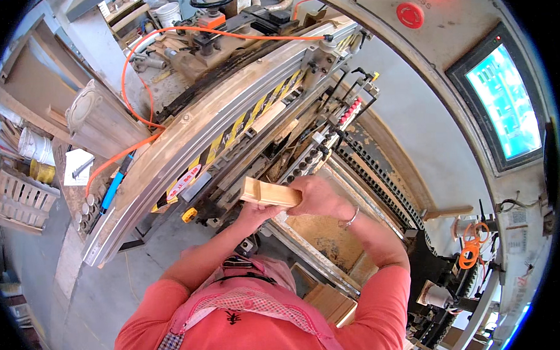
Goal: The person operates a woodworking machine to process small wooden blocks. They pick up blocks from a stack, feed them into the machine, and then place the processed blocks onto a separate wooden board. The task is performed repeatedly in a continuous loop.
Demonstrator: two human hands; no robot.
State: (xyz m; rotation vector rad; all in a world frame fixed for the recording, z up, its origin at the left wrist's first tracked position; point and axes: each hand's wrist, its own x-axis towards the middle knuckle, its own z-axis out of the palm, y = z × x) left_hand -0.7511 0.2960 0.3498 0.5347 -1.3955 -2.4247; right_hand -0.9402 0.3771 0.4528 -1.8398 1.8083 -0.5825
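Observation:
A short, light-coloured wooden block [269,192] with a step or groove near its left end is held up in front of my chest. My right hand [316,197] wraps round the block's right end, with a bracelet on that wrist. From below, my left hand [257,216] grips the block near its middle, its fingers partly hidden. Beyond my hands lies the bed of a woodworking machine, with a row of round black fittings [298,168] and wood scraps. Sawdust covers a board [325,235] below my right forearm.
At the left runs a long metal guide beam [186,132] with yellow-black striped tape. An orange air hose [124,82] crosses over it. The control panel at the right has a lit screen [504,102] and a red emergency button [410,15]. Orange coiled tubing [471,251] hangs lower right.

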